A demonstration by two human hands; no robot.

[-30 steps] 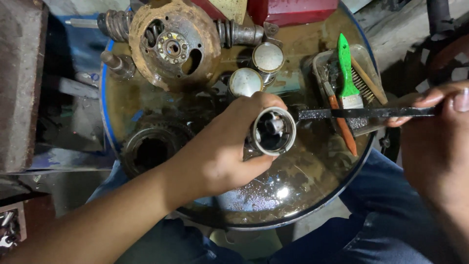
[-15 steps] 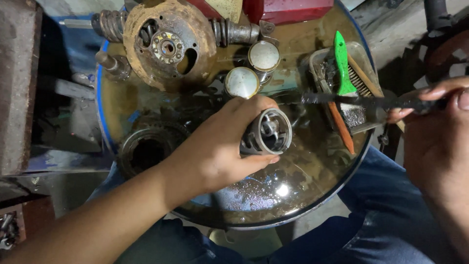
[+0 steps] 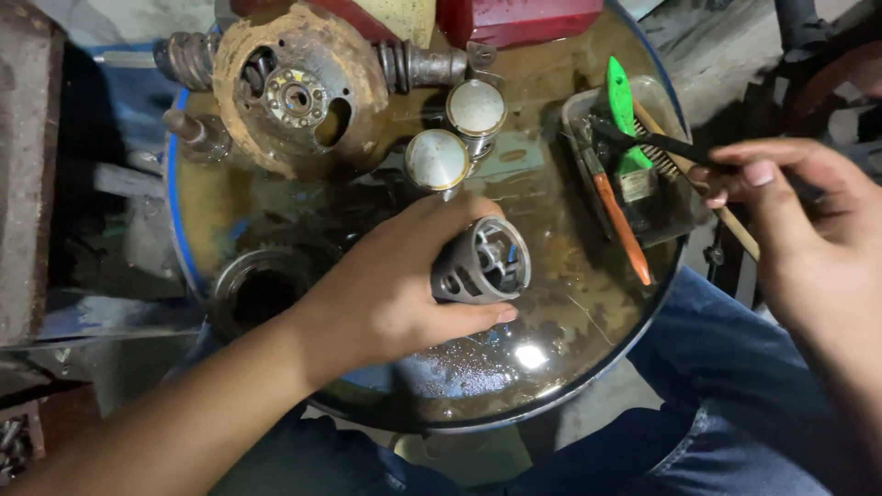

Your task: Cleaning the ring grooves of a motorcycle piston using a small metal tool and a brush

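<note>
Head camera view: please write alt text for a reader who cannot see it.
The left hand holds a grey metal cylinder over an oily round drum top. The right hand holds a thin black tool over a small tray of brushes.

Grey slotted metal cylinder (image 3: 482, 262) tilted (perhaps hollow), gripped above drum.

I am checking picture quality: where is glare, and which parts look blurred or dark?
Head view: a bright glare spot lies on the wet drum top; the right hand looks slightly blurred; the left hand and metal cylinder are sharp; the left edge is dark.
</note>
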